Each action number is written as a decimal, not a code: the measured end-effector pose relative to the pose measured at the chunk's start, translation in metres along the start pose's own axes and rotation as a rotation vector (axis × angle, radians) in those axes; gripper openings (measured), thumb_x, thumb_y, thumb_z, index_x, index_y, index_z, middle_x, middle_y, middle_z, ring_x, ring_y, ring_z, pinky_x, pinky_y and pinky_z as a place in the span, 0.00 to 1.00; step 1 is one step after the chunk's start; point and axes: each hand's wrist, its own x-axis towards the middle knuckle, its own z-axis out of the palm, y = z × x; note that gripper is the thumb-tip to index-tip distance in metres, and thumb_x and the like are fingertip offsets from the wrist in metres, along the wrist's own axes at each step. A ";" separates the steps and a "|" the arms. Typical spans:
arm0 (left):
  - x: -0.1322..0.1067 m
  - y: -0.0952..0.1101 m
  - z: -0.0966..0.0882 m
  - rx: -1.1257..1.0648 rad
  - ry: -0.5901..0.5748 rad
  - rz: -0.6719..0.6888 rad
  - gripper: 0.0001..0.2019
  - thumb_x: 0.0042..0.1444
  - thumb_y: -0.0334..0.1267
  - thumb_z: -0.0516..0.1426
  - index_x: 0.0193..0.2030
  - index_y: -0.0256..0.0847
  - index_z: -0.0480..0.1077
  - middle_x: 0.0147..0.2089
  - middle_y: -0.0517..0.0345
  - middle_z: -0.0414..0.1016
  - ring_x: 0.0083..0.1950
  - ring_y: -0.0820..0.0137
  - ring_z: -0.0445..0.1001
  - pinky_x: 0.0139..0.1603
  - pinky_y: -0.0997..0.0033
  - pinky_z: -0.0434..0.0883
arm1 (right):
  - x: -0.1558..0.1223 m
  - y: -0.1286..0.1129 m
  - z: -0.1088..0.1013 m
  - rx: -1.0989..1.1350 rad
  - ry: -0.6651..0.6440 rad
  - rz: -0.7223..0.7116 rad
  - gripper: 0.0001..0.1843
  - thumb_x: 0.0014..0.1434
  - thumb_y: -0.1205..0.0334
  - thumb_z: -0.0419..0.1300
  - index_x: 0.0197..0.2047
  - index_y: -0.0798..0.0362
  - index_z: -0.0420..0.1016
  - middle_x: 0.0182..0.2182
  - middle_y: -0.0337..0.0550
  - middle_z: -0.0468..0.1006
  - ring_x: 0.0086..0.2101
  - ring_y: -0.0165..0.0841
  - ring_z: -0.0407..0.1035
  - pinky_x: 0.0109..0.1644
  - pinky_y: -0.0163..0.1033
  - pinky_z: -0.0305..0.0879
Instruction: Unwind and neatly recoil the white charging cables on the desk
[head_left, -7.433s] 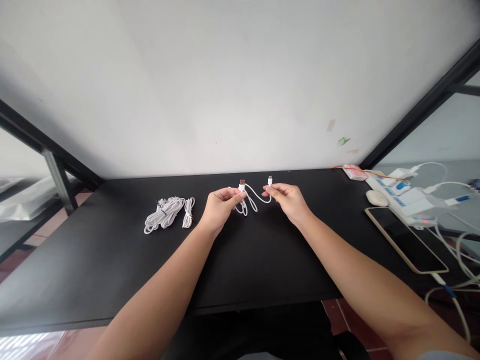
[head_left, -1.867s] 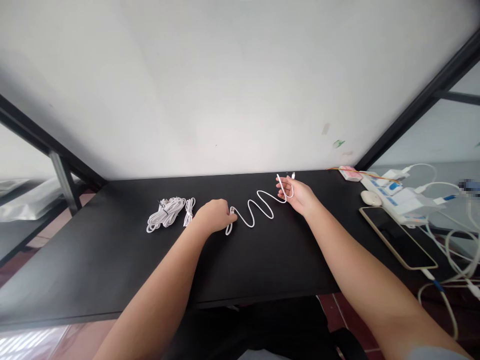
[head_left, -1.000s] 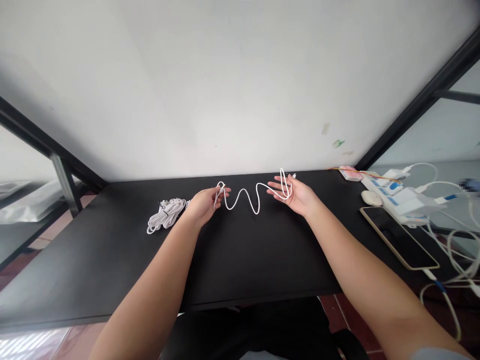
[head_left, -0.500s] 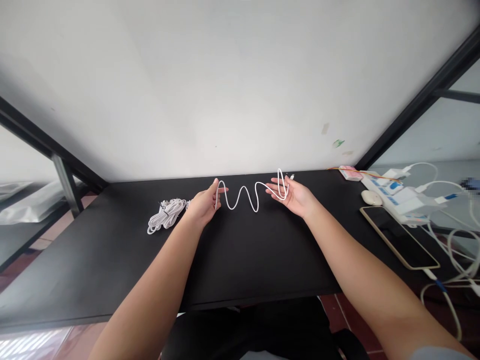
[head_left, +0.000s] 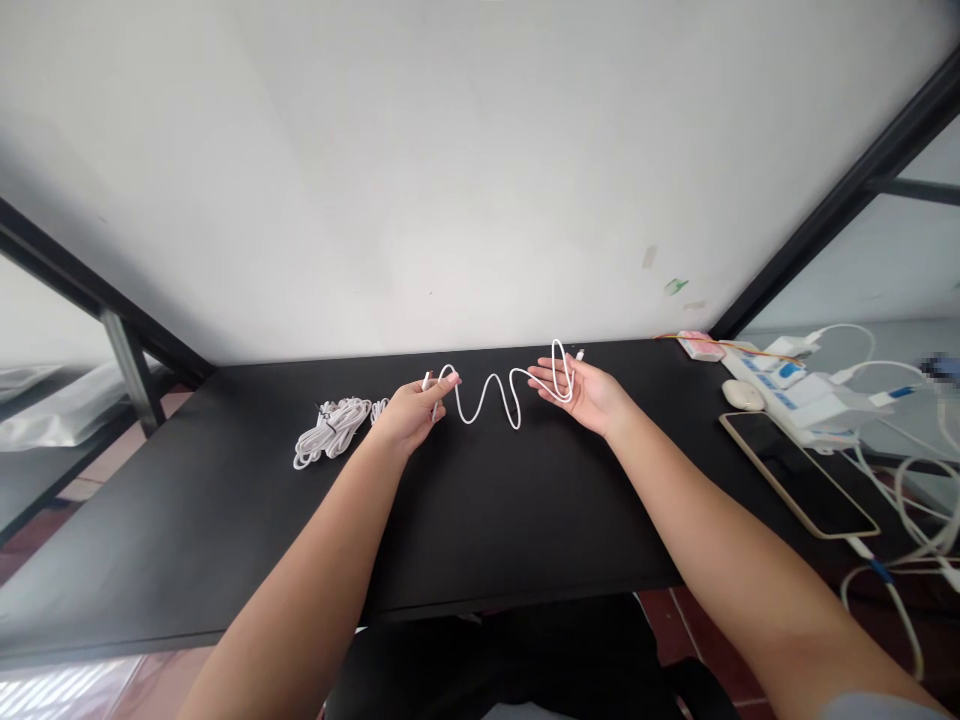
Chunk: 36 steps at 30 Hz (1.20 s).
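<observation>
A thin white cable [head_left: 491, 392] hangs in wavy loops between my two hands, just above the black table [head_left: 225, 520]. My left hand [head_left: 409, 412] pinches one end near its plug, fingers closed. My right hand [head_left: 581, 392] is palm up with fingers spread, and a loop of the cable is wound round those fingers, the other plug at its far side.
Bundled white cables [head_left: 330, 428] lie left of my left hand. At the right sit a phone [head_left: 799, 475], a white mouse [head_left: 742, 394], a power strip [head_left: 795, 385] with chargers, and loose white cords [head_left: 911, 540] by the table's edge. A white wall stands behind.
Since about two seconds ago my left hand has lifted its cable end off the table and brought it closer to my right hand, which keeps a loop round its fingers.
</observation>
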 end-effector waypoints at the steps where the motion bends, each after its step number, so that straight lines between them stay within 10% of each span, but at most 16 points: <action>1: -0.001 0.000 0.001 0.004 -0.001 -0.005 0.22 0.36 0.43 0.76 0.33 0.30 0.77 0.23 0.70 0.54 0.22 0.84 0.51 0.21 0.77 0.52 | 0.000 0.000 0.000 -0.001 -0.003 0.000 0.19 0.73 0.58 0.48 0.50 0.60 0.76 0.51 0.60 0.82 0.46 0.43 0.80 0.45 0.42 0.80; 12: 0.006 -0.015 0.002 0.023 0.020 -0.048 0.26 0.45 0.56 0.70 0.25 0.38 0.64 0.24 0.66 0.58 0.22 0.81 0.58 0.21 0.79 0.59 | -0.001 0.006 0.006 -0.124 0.040 -0.006 0.14 0.71 0.60 0.51 0.47 0.56 0.77 0.41 0.53 0.84 0.35 0.37 0.81 0.33 0.38 0.78; 20: -0.009 -0.008 0.020 0.173 0.128 -0.046 0.26 0.48 0.60 0.67 0.32 0.38 0.65 0.31 0.57 0.67 0.36 0.60 0.81 0.22 0.70 0.73 | -0.001 0.026 0.018 -0.356 -0.024 -0.138 0.23 0.65 0.42 0.60 0.43 0.56 0.78 0.26 0.46 0.78 0.14 0.21 0.51 0.16 0.32 0.43; 27: -0.018 -0.015 0.027 0.197 -0.154 -0.054 0.31 0.40 0.43 0.75 0.29 0.41 0.54 0.34 0.57 0.71 0.42 0.56 0.83 0.35 0.62 0.80 | -0.009 0.028 0.026 -0.405 -0.075 -0.243 0.24 0.57 0.41 0.67 0.42 0.55 0.80 0.20 0.28 0.55 0.18 0.20 0.43 0.20 0.32 0.40; 31: -0.018 -0.026 0.034 0.223 -0.245 -0.015 0.29 0.39 0.41 0.75 0.32 0.41 0.56 0.31 0.60 0.71 0.34 0.65 0.81 0.27 0.72 0.74 | -0.011 0.031 0.032 -0.397 -0.115 -0.316 0.23 0.57 0.42 0.68 0.43 0.54 0.78 0.20 0.26 0.50 0.18 0.22 0.44 0.21 0.33 0.43; 36: -0.021 -0.031 0.042 0.205 -0.324 -0.023 0.25 0.43 0.45 0.73 0.35 0.40 0.62 0.19 0.73 0.59 0.17 0.83 0.54 0.17 0.79 0.48 | -0.010 0.037 0.034 -0.435 -0.112 -0.388 0.21 0.60 0.41 0.65 0.41 0.52 0.75 0.19 0.28 0.58 0.18 0.23 0.50 0.21 0.33 0.49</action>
